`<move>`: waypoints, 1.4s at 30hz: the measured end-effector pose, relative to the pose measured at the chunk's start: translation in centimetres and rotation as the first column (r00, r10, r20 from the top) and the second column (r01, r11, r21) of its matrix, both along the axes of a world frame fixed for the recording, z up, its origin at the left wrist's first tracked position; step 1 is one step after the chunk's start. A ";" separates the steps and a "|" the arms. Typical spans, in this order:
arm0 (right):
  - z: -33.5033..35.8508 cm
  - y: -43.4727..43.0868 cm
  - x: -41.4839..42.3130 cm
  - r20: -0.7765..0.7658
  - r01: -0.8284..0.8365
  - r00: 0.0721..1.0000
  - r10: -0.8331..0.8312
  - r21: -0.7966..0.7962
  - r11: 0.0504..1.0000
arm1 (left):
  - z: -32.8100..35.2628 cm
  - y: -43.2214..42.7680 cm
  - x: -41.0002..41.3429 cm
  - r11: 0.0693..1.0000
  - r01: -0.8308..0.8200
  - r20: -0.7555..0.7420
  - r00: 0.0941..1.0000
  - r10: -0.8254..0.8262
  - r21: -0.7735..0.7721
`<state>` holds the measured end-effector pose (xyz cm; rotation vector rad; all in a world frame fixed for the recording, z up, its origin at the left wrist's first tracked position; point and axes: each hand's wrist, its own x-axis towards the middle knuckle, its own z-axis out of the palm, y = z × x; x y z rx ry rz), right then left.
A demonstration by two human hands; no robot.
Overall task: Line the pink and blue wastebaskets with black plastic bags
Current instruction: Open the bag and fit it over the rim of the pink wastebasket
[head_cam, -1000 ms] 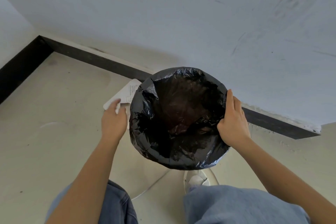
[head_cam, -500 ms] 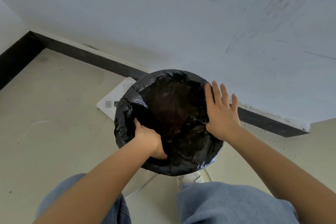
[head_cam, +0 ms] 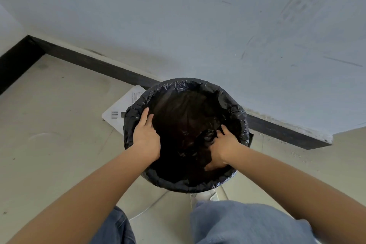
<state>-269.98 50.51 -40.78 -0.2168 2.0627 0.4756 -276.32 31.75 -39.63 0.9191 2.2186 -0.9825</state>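
Observation:
A round wastebasket stands on the floor in front of me, fully covered by a black plastic bag [head_cam: 233, 109] folded over its rim, so its colour is hidden. My left hand [head_cam: 145, 137] lies flat with fingers spread against the bag's inner left wall. Deeper inside at the right, my right hand [head_cam: 222, 147] presses down on the crumpled plastic, fingers apart. Neither hand grips anything that I can see.
A white packet with a barcode [head_cam: 118, 114] lies on the floor behind the basket at the left. A black skirting board [head_cam: 95, 63] runs along the grey wall. My knees in blue jeans [head_cam: 243, 222] are below, and a white shoe [head_cam: 206, 196] shows under the basket.
Both hands have moved deeper into the bag: the left from outside the rim to the inner left wall, the right from the rim's right side down into the bag.

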 end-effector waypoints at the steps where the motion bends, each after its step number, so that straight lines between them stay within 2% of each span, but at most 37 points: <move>1: 0.4 0.1 0.1 -0.056 -0.006 0.998 0.003 -0.053 0.999 | 0.1 0.1 0.0 0.996 -0.030 0.030 0.999 0.028 0.089; 2: 1.2 0.3 0.2 -0.156 0.009 0.987 -0.036 -0.170 0.985 | 0.4 0.0 -0.1 0.967 -0.065 0.040 0.998 0.057 0.246; 3: 2.2 0.7 0.4 -0.277 0.034 0.952 -0.133 -0.335 0.942 | 0.7 -0.3 0.0 0.887 -0.076 0.005 0.997 0.083 0.456; 4: 3.1 1.1 0.7 -0.401 0.029 0.877 -0.265 -0.506 0.862 | 1.1 -0.8 0.5 0.735 -0.059 -0.065 0.988 0.139 0.676; 5: 3.9 1.6 1.2 -0.514 -0.007 0.754 -0.410 -0.630 0.776 | 1.9 -1.3 1.4 0.539 -0.047 -0.106 0.962 0.250 0.841; 6: 4.4 2.3 1.8 -0.583 -0.020 0.592 -0.557 -0.701 0.713 | 2.2 -2.2 2.4 0.324 -0.085 -0.057 0.913 0.405 0.942; 7: 4.7 2.9 2.5 -0.584 0.037 0.427 -0.691 -0.752 0.658 | 2.6 -3.0 3.5 0.124 -0.225 0.122 0.827 0.549 0.966; 8: 4.8 3.4 3.1 -0.503 0.178 0.308 -0.808 -0.804 0.568 | 3.0 -3.8 4.5 -0.088 -0.452 0.407 0.680 0.609 0.888; 9: 4.5 3.7 3.6 -0.334 0.355 0.227 -0.915 -0.846 0.397 | 3.1 -4.5 5.2 -0.285 -0.662 0.681 0.471 0.561 0.693; 10: 4.1 3.9 3.8 -0.103 0.490 0.132 -0.986 -0.858 0.155 | 2.8 -4.8 5.6 -0.428 -0.778 0.855 0.255 0.452 0.459; 11: 3.5 4.0 3.9 0.149 0.540 -0.007 -0.989 -0.832 -0.129 | 2.4 -5.0 5.7 -0.518 -0.817 0.937 0.077 0.341 0.255; 12: 3.0 4.0 3.8 0.361 0.530 -0.147 -0.921 -0.757 -0.381 | 2.2 -5.0 5.6 -0.557 -0.822 0.963 -0.037 0.266 0.122; 13: 2.5 4.0 3.6 0.481 0.503 -0.247 -0.841 -0.679 -0.535 | 1.6 -5.2 5.2 -0.566 -0.821 0.969 -0.074 0.235 0.074; 14: 2.1 4.1 3.3 0.522 0.486 -0.292 -0.802 -0.641 -0.594 | 1.2 -5.2 4.8 -0.584 -0.810 0.972 -0.086 0.219 0.060; 15: 1.7 4.1 3.0 0.518 0.481 -0.302 -0.801 -0.642 -0.597 | 1.0 -5.1 4.3 -0.606 -0.794 0.975 -0.093 0.202 0.050; 18: 1.2 3.8 2.1 0.450 0.453 -0.311 -0.837 -0.704 -0.547 | 0.8 -4.8 3.5 -0.654 -0.756 0.976 -0.124 0.179 0.024; 20: 1.4 3.7 1.7 0.387 0.439 -0.306 -0.870 -0.753 -0.490 | 1.1 -4.4 3.1 -0.660 -0.750 0.972 -0.124 0.199 0.039; 23: 3.2 3.2 1.8 0.170 0.487 -0.224 -0.960 -0.833 -0.261 | 3.2 -3.7 2.6 -0.691 -0.698 0.938 -0.083 0.336 0.186; 25: 5.5 3.0 2.5 0.087 0.560 -0.185 -0.979 -0.809 -0.177 | 6.1 -3.2 2.6 -0.632 -0.695 0.866 -0.029 0.499 0.341; 27: 8.2 2.8 3.8 0.072 0.592 -0.155 -0.985 -0.792 -0.151 | 9.8 -2.7 3.0 -0.489 -0.722 0.777 0.107 0.620 0.490; 29: 11.8 2.5 5.6 0.056 0.594 -0.116 -0.992 -0.796 -0.115 | 14.2 -2.0 3.9 -0.324 -0.769 0.728 0.254 0.637 0.552; 32: 18.5 0.9 9.2 0.016 0.604 -0.073 -0.997 -0.795 -0.057 | 20.7 -1.0 6.1 -0.002 -0.856 0.687 0.414 0.597 0.517; 35: 26.2 -1.4 13.5 -0.053 0.662 -0.027 -0.998 -0.749 0.022 | 27.8 -0.2 9.2 0.199 -0.828 0.678 0.547 0.490 0.524; 37: 31.6 -3.1 17.0 -0.111 0.697 0.016 -0.994 -0.711 0.090 | 32.7 -0.1 11.6 0.319 -0.805 0.693 0.594 0.409 0.501; 39: 37.0 -4.9 20.9 -0.184 0.710 0.074 -0.980 -0.680 0.182 | 37.8 -0.8 14.3 0.388 -0.835 0.761 0.529 0.375 0.389; 40: 39.5 -5.9 23.1 -0.222 0.713 0.075 -0.972 -0.670 0.208 | 40.3 -1.3 15.7 0.406 -0.851 0.794 0.485 0.366 0.333; 41: 41.8 -6.9 25.5 -0.256 0.716 0.050 -0.965 -0.664 0.214 | 42.6 -2.0 17.1 0.432 -0.845 0.808 0.478 0.346 0.315; 42: 44.1 -8.0 27.8 -0.286 0.723 0.014 -0.958 -0.660 0.207 | 44.8 -2.6 18.5 0.459 -0.820 0.805 0.507 0.307 0.341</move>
